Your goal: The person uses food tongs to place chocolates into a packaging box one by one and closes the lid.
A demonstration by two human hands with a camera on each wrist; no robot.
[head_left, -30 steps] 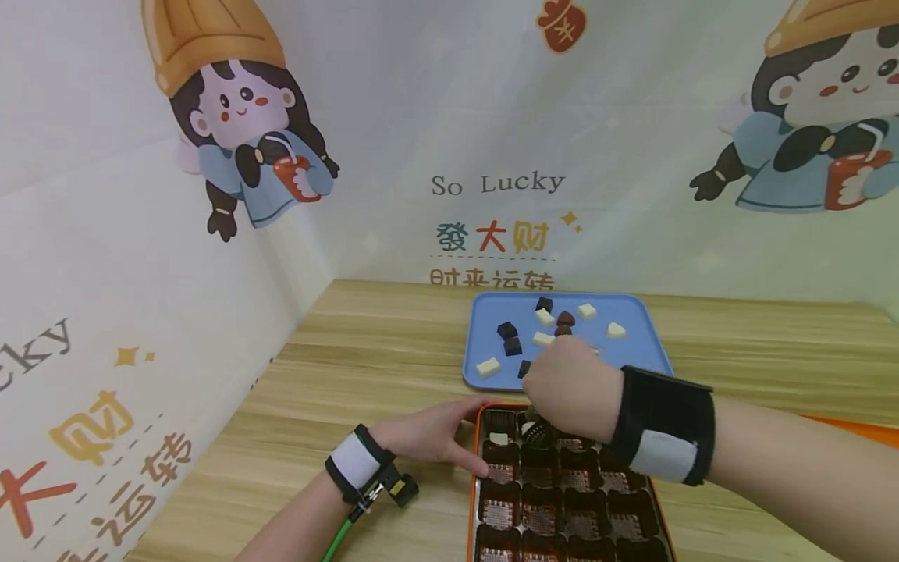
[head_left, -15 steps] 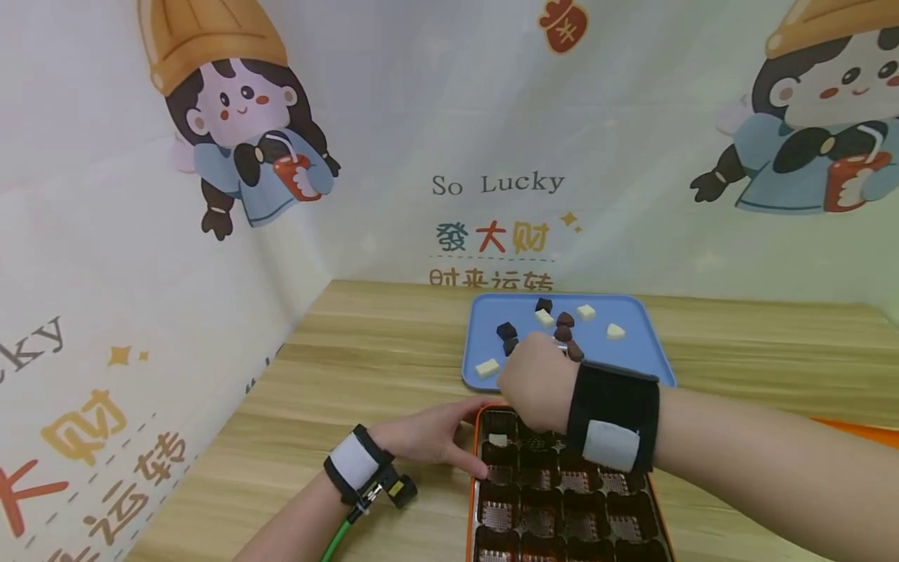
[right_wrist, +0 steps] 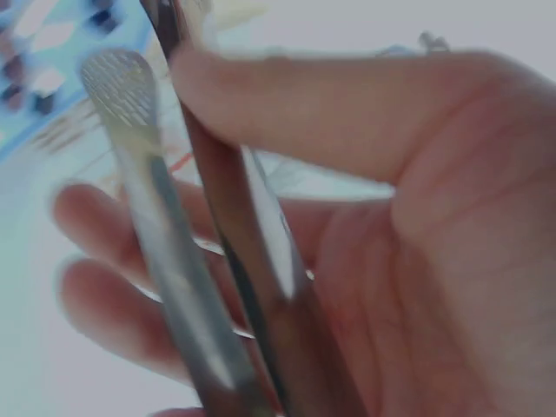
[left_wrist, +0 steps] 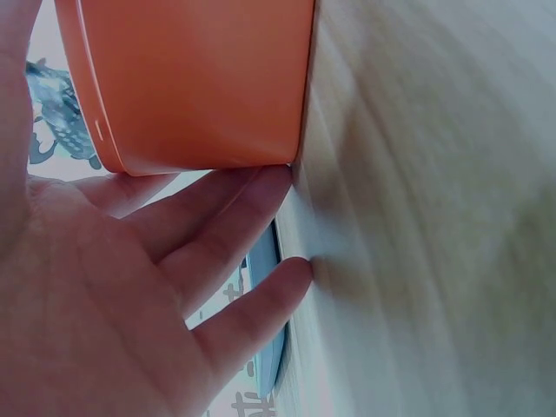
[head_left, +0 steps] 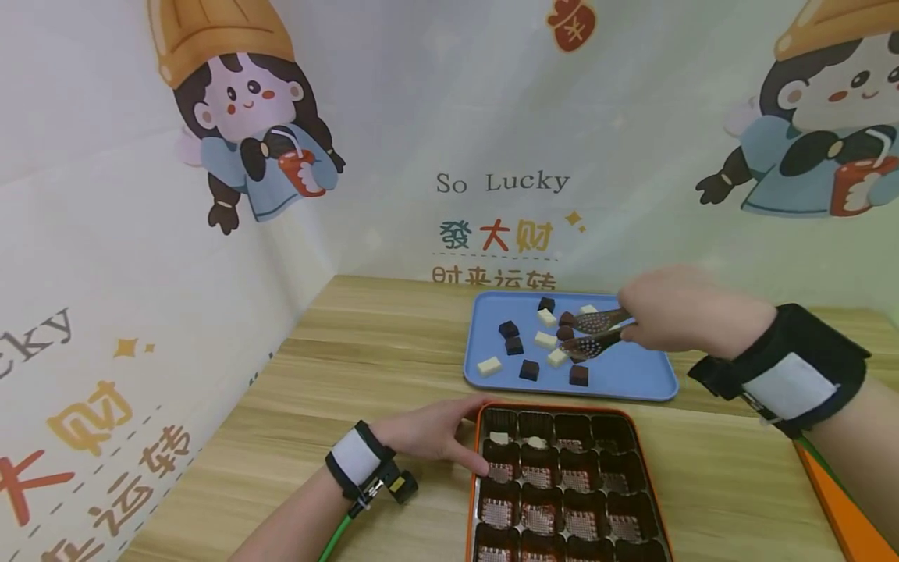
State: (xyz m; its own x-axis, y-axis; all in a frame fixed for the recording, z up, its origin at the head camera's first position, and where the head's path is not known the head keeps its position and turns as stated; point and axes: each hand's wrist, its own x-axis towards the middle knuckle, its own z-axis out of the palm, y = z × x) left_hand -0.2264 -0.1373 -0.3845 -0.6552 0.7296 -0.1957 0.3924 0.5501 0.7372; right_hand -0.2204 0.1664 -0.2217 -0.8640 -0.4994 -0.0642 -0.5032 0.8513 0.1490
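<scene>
My right hand [head_left: 688,308] holds metal tongs [head_left: 602,321] with perforated ends over the right side of a blue tray [head_left: 632,378]. The tongs' arms stand apart, their tips near some brown chocolates [head_left: 565,333]; nothing seems gripped between them. My left hand [head_left: 431,433] rests at the far left corner of an orange box [left_wrist: 200,87] with a dark compartment insert. Its fairly straight fingers touch the wall in the left wrist view. White chocolates [head_left: 499,438] sit in the two leftmost compartments of the far row. In the right wrist view, thumb and fingers wrap the tongs.
Several white, dark and brown chocolates, among them a white one [head_left: 489,366] and a dark one [head_left: 530,370], lie scattered on the tray behind the box. An orange object [head_left: 836,499] lies at the right table edge. A printed cloth [head_left: 393,156] hangs behind the wooden table [head_left: 365,343].
My right hand has moved from above the box to the right over the tray, with the tongs. A white chocolate now shows in the second compartment. The left hand stays put.
</scene>
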